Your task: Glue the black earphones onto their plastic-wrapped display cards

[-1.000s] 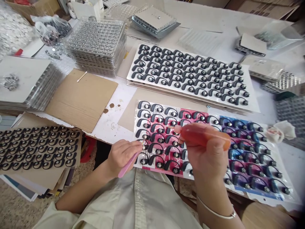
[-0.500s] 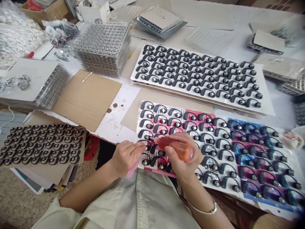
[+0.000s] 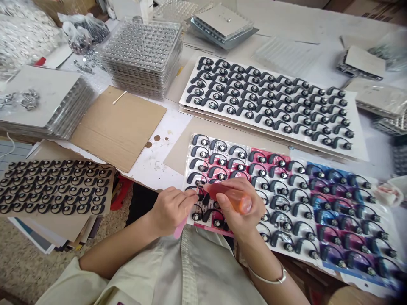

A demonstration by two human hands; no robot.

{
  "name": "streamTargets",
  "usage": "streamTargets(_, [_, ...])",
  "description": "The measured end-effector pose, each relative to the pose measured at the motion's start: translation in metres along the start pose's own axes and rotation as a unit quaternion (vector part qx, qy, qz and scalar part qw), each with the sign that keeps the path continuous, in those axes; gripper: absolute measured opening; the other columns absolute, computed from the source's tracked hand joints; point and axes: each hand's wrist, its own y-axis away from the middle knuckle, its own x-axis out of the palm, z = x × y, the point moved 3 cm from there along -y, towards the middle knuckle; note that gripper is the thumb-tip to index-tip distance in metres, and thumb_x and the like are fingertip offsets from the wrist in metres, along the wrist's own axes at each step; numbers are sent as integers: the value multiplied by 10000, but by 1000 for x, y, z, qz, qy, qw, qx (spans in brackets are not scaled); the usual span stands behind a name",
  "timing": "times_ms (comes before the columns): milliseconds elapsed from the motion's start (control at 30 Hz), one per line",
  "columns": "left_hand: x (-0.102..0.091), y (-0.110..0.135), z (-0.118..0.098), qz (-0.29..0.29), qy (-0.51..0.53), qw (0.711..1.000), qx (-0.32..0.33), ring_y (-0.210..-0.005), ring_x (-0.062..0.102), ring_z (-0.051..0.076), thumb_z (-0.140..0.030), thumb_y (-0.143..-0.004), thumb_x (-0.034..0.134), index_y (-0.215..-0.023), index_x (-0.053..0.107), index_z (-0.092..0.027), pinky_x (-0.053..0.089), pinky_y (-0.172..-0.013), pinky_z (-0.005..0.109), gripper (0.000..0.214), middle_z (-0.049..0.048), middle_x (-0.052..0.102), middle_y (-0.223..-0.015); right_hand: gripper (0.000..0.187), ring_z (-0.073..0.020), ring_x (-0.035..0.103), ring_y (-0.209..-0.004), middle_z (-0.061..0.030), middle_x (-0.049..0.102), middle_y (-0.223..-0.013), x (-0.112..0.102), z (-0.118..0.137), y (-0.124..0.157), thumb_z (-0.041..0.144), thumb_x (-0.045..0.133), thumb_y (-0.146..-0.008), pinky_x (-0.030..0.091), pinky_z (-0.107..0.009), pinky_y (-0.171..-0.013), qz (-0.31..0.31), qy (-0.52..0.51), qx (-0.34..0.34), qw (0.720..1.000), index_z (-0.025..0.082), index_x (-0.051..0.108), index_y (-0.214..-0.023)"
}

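Observation:
My right hand (image 3: 246,212) is closed around a translucent orange-red squeeze bottle (image 3: 230,197). The bottle lies tilted, its narrow tip pointing left at a black hook-shaped piece in the lower left of a printed sheet (image 3: 190,169). My left hand (image 3: 173,209) is pinched shut on a slim pink tool (image 3: 179,228), whose lower end sticks out below the palm. Its fingertips are close to the bottle's tip, over the sheet's left edge. Rows of black hook-shaped pieces with shiny round ends cover this sheet. Whatever lies right between the fingertips is too small to make out.
Behind it is a white board (image 3: 359,140) with similar black pieces; another board (image 3: 106,203) sits low at left. Brown cardboard (image 3: 124,131) carries a cotton swab (image 3: 119,98). Stacked clear trays (image 3: 140,55) and a second stack (image 3: 41,97) stand at the left.
The whole view has shifted slightly, with the table items sitting a little further right. Both hands keep the same grip, and the bottle's tip stays close to the left fingertips.

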Motion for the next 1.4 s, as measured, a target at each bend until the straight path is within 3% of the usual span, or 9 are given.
streamTargets(167, [-1, -2, -1, -6, -6, 1000, 3, -654, 623, 138, -60, -850, 530, -996, 579, -107, 424, -542, 298, 161, 78, 718, -934, 195, -169, 597, -678, -18, 657, -770, 1, -2, 3, 288, 724, -750, 492, -334, -624, -1, -2, -3, 1000, 206, 642, -908])
streamTargets(1400, [0, -1, -1, -12, 0, 1000, -7, -730, 672, 136, -43, -849, 533, -983, 589, -116, 483, -573, 279, 163, 77, 724, -928, 219, -197, 621, -721, -34, 676, -803, -1, 0, 5, 268, 720, -756, 512, -363, -642, -27, 27, -47, 998, 215, 635, -951])
